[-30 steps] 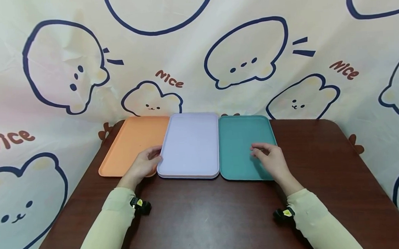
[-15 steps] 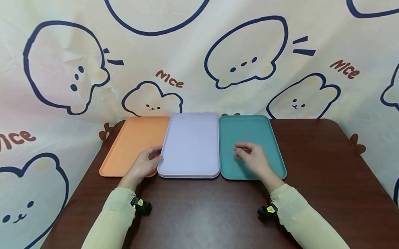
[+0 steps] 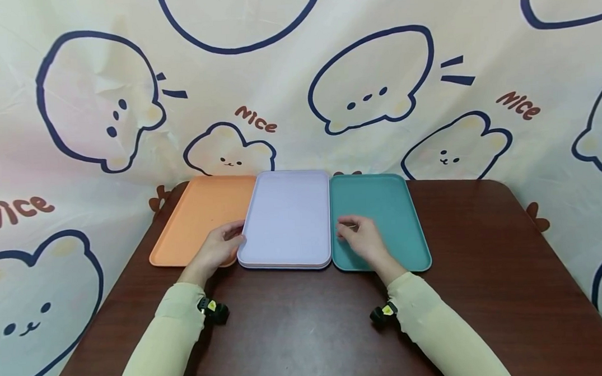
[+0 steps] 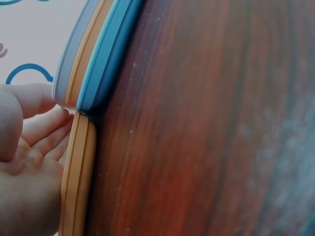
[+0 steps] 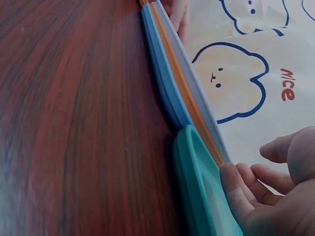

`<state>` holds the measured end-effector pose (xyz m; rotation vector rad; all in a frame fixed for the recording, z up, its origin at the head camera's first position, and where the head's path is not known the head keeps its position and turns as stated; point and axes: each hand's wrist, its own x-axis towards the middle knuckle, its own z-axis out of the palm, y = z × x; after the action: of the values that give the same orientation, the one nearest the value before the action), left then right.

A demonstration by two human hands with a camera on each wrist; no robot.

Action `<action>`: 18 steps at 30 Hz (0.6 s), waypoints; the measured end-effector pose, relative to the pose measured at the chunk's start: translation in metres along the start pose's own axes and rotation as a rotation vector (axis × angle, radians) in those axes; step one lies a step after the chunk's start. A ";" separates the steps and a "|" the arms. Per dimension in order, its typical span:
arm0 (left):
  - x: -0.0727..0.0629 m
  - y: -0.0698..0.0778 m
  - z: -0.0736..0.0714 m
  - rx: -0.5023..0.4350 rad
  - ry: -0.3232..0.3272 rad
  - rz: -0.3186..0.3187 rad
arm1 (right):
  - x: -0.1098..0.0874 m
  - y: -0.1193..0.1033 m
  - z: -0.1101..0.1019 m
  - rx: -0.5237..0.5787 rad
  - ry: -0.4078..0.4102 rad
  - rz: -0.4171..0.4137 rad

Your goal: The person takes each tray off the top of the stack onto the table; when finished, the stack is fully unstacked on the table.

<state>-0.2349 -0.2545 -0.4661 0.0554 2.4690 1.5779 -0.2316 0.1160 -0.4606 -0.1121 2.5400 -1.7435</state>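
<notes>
A lavender tray [image 3: 288, 219] tops a stack in the middle; the left wrist view shows an orange tray [image 4: 88, 51] and a blue tray [image 4: 107, 54] under it. My left hand [image 3: 215, 249] is over a separate orange tray [image 3: 208, 209], its fingertips right at the stack's left edge. Above the teal tray [image 3: 390, 206], on the other side, is my right hand [image 3: 366, 242]. Its fingers are loosely bent with nothing between them, and the fingertips lie close to the stack's right edge.
Everything lies on a dark brown wooden table [image 3: 297, 328]. A pale curtain [image 3: 363, 6] with cartoon animals hangs behind and along both sides. Each wrist carries a small black camera, such as the left camera [image 3: 215, 313].
My right hand has moved left across the teal tray, up to the right side of the stack. The left hand and the trays have stayed in place.
</notes>
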 end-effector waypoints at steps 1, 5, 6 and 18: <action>0.000 0.000 0.000 0.001 0.000 0.000 | 0.001 0.000 0.002 -0.011 -0.002 -0.001; 0.000 0.001 0.001 0.009 0.005 -0.001 | 0.006 -0.001 0.012 -0.046 -0.010 -0.004; 0.001 0.002 0.001 0.009 0.008 -0.005 | 0.007 -0.001 0.014 -0.062 -0.007 -0.009; 0.001 0.002 -0.001 0.018 0.005 -0.036 | 0.015 -0.001 0.032 -0.154 0.058 0.006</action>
<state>-0.2362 -0.2546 -0.4645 0.0095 2.4737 1.5432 -0.2438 0.0844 -0.4717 -0.0621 2.7114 -1.5692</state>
